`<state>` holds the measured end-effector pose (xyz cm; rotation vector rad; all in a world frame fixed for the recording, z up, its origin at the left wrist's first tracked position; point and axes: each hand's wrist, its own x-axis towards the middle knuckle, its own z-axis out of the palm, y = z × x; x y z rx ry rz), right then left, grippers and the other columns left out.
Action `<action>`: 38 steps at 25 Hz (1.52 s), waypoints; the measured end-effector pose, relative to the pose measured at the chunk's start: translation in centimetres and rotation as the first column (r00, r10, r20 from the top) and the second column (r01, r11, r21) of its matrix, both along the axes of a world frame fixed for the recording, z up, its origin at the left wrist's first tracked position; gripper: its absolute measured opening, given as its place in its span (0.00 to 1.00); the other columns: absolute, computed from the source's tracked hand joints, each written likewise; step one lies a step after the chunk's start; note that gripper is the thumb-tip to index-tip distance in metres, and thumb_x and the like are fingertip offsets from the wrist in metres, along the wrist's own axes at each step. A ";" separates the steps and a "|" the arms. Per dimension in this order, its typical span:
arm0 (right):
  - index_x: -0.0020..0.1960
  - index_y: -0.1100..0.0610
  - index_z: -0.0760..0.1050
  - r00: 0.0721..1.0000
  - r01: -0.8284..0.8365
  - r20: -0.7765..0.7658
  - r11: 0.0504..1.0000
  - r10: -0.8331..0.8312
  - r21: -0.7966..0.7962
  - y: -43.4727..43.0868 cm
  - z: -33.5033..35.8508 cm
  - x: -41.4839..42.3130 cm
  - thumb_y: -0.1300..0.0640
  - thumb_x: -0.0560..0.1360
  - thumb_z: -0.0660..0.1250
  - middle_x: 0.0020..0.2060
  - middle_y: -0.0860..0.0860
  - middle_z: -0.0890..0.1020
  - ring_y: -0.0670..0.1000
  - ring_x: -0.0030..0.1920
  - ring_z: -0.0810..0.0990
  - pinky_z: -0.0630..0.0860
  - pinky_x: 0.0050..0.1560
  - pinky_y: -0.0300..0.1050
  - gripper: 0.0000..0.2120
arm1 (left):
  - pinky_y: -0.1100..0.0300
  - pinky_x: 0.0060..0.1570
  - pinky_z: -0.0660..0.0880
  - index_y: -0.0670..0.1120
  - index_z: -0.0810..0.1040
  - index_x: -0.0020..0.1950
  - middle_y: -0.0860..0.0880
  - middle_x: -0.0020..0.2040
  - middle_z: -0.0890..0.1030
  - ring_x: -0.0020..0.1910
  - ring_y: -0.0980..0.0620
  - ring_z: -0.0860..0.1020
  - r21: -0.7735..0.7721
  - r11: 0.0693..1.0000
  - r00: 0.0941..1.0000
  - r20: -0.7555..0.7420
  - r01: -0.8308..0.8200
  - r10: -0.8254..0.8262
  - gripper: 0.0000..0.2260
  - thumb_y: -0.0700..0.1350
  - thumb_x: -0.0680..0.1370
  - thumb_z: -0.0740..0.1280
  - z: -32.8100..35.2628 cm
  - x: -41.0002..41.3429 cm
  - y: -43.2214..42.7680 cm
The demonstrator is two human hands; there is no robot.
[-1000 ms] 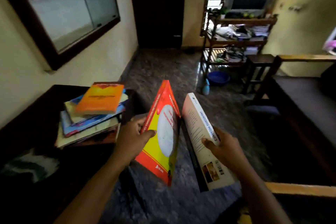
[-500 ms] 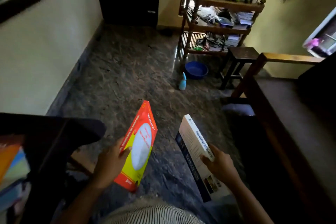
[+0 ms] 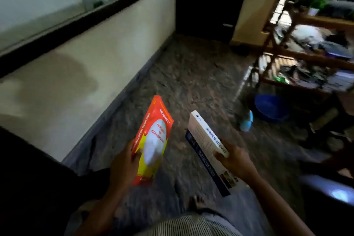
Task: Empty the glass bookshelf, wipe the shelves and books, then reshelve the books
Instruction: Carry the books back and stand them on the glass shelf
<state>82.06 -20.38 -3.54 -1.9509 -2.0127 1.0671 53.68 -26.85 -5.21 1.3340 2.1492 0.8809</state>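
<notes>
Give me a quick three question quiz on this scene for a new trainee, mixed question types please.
1. True or false: the left hand grips the red and yellow mathematics book.
2. The white book in the right hand reads: A) Engineering Mechanics B) World Atlas C) Organic Chemistry.
3. What colour is the basin on the floor?
Key: 1 true; 2 A; 3 blue.

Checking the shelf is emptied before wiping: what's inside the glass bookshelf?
Behind the bookshelf glass, no books show, only pale shelves and window reflections. Its left and upper parts are out of frame, and the view is blurred.
</notes>
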 end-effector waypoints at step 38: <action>0.68 0.55 0.68 -0.039 -0.052 -0.462 0.460 0.886 0.887 49.7 37.2 -71.7 0.58 0.75 0.67 0.58 0.53 0.79 0.43 0.50 0.75 0.69 0.43 0.25 0.23 | 0.80 0.36 0.69 0.42 0.64 0.72 0.47 0.61 0.73 0.59 0.50 0.73 0.935 -0.147 0.348 0.261 -0.322 0.900 0.21 0.41 0.79 0.62 34.4 -48.4 43.2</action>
